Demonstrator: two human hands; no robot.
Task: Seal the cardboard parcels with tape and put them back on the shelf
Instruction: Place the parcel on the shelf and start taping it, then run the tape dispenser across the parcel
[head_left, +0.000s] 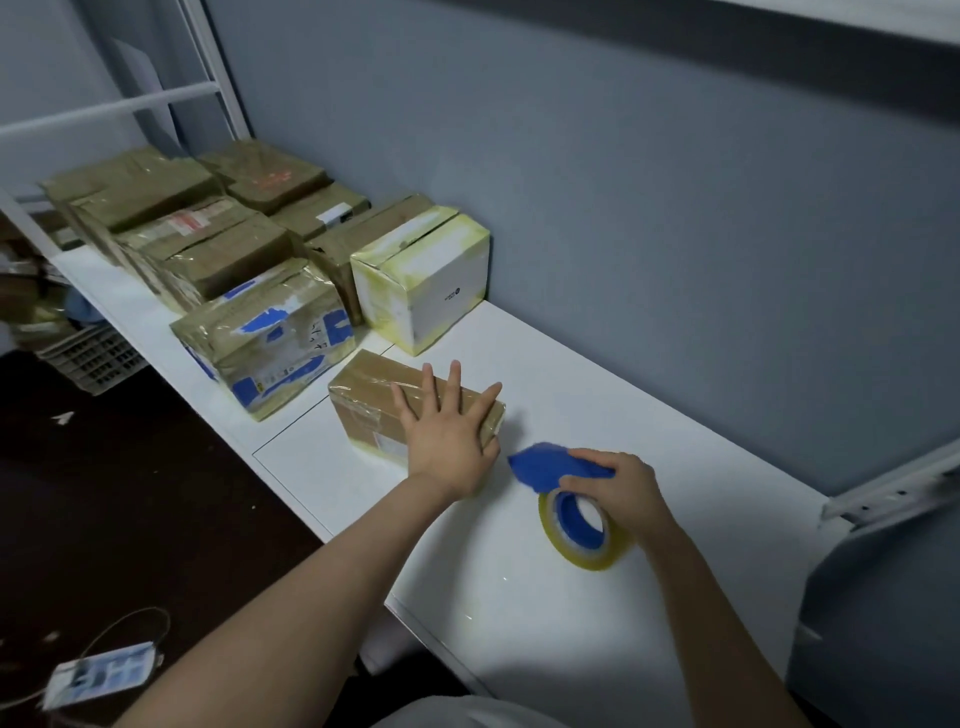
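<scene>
A small brown cardboard parcel (370, 402), wrapped in clear tape, lies on the white shelf top (597, 405). My left hand (449, 434) rests flat on its top with straight, spread fingers. To the right of the parcel, my right hand (618, 483) grips the blue tape dispenser (545, 465), whose yellowish tape roll (584, 527) stands on the shelf. The dispenser's blue front edge is close to the parcel's right end; I cannot tell whether they touch.
Several taped parcels (208, 244) fill the shelf's far left, among them one with blue patches (265, 338) and a white box (426, 280) against the grey wall. A plastic crate (93, 358) and a device (101, 673) lie on the dark floor.
</scene>
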